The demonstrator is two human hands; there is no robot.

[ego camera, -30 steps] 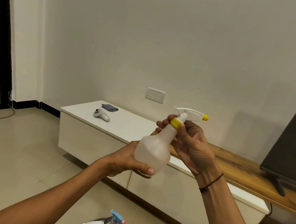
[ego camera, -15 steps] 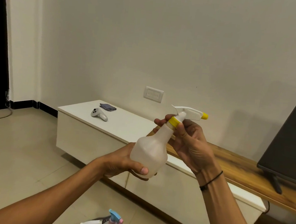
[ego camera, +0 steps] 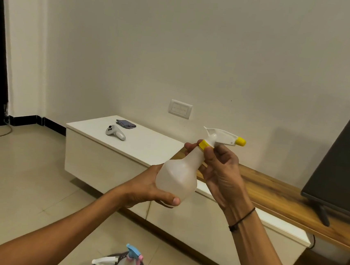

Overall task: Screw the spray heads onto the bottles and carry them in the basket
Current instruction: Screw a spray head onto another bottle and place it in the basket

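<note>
A translucent white plastic spray bottle (ego camera: 177,178) is held in mid-air, its long axis tilted, neck up and to the right. The left hand (ego camera: 146,190) cups its base. The right hand (ego camera: 221,175) pinches the yellow collar (ego camera: 203,144) under the white spray head (ego camera: 220,135), nozzle pointing right. Whether the collar is fully seated is unclear.

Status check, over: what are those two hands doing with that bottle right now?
Left hand cups the bottle base. Right hand fingers pinch the yellow collar under the spray head. Basket below, nothing blocking.
</note>
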